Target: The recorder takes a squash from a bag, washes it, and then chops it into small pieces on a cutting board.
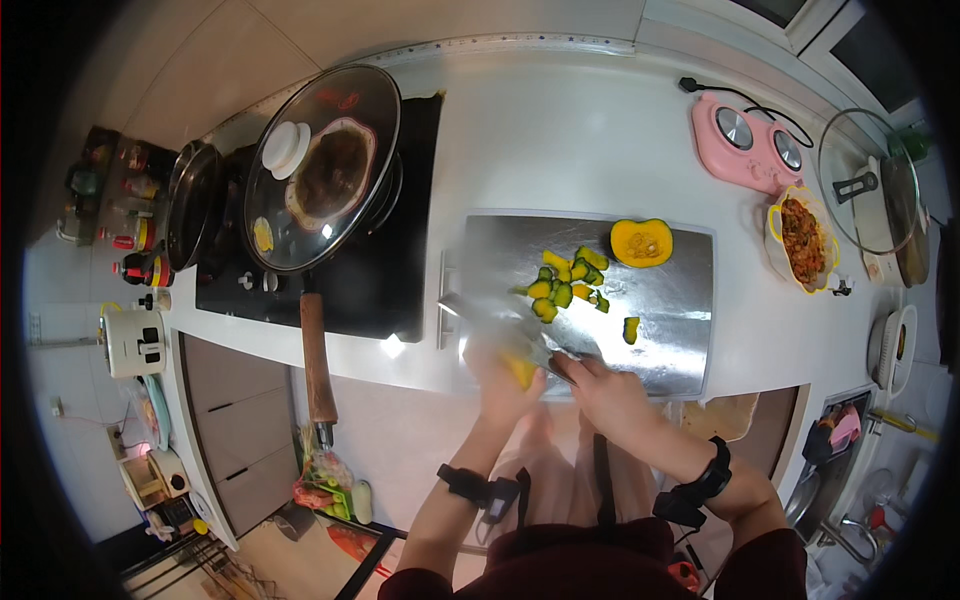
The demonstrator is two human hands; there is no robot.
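Note:
My left hand (501,382) is closed around a yellow pumpkin piece (519,367) at the lower left of a metal cutting board (667,315). My right hand (611,394) grips a knife (559,360), whose blade lies by the piece; a hazy blur hides part of the blade and the left fingers. Green-skinned pumpkin pieces (561,289) lie in a loose pile above my hands, with one small piece (631,330) apart to the right. A cut pumpkin half (641,242), hollow side up, rests at the board's upper right.
Left of the board, a lidded wok (322,172) sits on a black cooktop (375,300), its wooden handle (319,360) over the counter edge. To the right are a pink double-dial appliance (750,154), a dish of cooked food (802,240) and a glass lid (866,217).

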